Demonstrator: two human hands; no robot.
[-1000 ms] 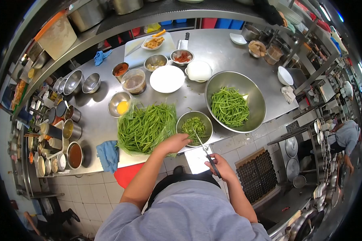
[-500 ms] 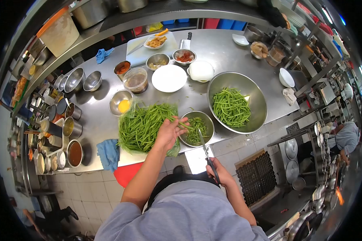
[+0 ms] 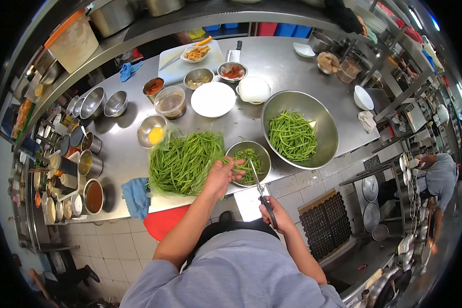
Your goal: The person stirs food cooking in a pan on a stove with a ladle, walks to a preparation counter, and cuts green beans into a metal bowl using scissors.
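Note:
My left hand [image 3: 222, 176] is closed round a few green beans, whose ends point over the small steel bowl [image 3: 265, 154]. Cut green bits [image 3: 250, 158] lie in that bowl. In my right hand [image 3: 275, 211] are black-handled scissors [image 3: 258, 186], their blades reaching over the bowl beside the held beans. A large pile of green beans [image 3: 182, 161] rests in a clear plastic bag left of the small bowl. To the right, a large steel bowl [image 3: 328, 113] holds more green beans [image 3: 292, 136].
Behind the bowls are a white plate [image 3: 213, 99], a lidded white container [image 3: 254, 90] and a bowl with yolk [image 3: 155, 135]. A blue cloth [image 3: 136, 198] hangs at the front edge. At the far right stands another person [image 3: 441, 174].
My left hand has gone from the small bowl to the bean pile and back to the bowl's left rim, now with beans. My right hand has moved little, still with the scissors.

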